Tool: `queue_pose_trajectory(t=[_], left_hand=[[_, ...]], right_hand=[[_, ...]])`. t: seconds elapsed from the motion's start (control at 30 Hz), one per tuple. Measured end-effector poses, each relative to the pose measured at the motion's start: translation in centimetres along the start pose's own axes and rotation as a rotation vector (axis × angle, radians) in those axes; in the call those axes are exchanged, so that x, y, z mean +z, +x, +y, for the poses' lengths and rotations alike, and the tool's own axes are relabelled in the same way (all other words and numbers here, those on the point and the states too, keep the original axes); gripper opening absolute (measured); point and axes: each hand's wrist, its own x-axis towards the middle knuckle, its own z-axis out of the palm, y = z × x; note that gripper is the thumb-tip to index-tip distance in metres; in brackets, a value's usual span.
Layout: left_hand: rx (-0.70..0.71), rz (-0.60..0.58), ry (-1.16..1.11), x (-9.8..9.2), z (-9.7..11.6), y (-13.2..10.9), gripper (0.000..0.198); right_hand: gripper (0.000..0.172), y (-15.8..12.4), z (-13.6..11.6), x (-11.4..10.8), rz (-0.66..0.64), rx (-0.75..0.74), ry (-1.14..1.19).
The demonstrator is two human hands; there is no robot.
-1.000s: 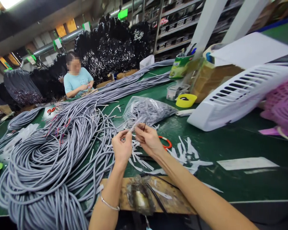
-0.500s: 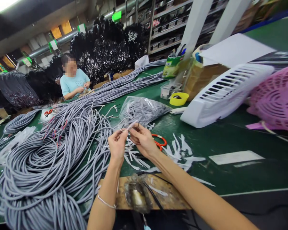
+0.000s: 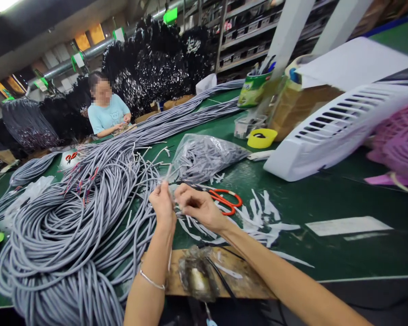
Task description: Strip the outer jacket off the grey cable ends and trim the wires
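Note:
My left hand [image 3: 162,203] is closed in a pinch on a grey cable [image 3: 169,171], whose pale end sticks up above the fingers. Close beside it, my right hand [image 3: 200,204] has its fingers curled together; what they hold, if anything, I cannot make out. Orange-handled scissors [image 3: 228,199] lie on the green table just behind the right hand. White strips [image 3: 258,213] are scattered around them. Past both hands rests a clear plastic bag [image 3: 207,158] filled with short grey pieces. A big coil of grey cables [image 3: 71,226] spreads out left of my left hand.
Below my hands, a wooden board [image 3: 245,276] carries a metal device. A white slotted housing [image 3: 336,131], a pink fan [image 3: 399,136], a yellow tape roll [image 3: 261,138] and a green can [image 3: 253,88] stand to the right. A co-worker [image 3: 109,113] sits across the table.
My hands have moved slightly apart and lower, the right one drawing back from the cable end. The cable end now points upward from my left hand. The view has shifted slightly.

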Motion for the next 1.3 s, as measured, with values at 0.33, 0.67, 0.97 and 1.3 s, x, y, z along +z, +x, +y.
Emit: queue_pose_trajectory(t=[0.33,0.67,0.97,1.3], left_hand=[[-0.107,-0.375,-0.133,0.6,0.4,-1.4,0.027],[0.101,-0.401,0.190,0.7,-0.2,-1.4,0.038],[-0.042,-0.333,0.039,1.0,0.4,-1.8,0.043],[-0.105,-0.126,-0.065,0.9,0.6,-1.6,0.030]], right_hand=[[0.046,1.3,1.9,-1.1,0.590,0.329,-0.144],[0.016,1.1,0.6,-2.1,0.562,0.142,-0.429],[0.028,1.1,0.8,-0.7,0.602,0.289,0.087],[0.040,1.2,0.7,-0.5,0.573,0.375,0.265]])
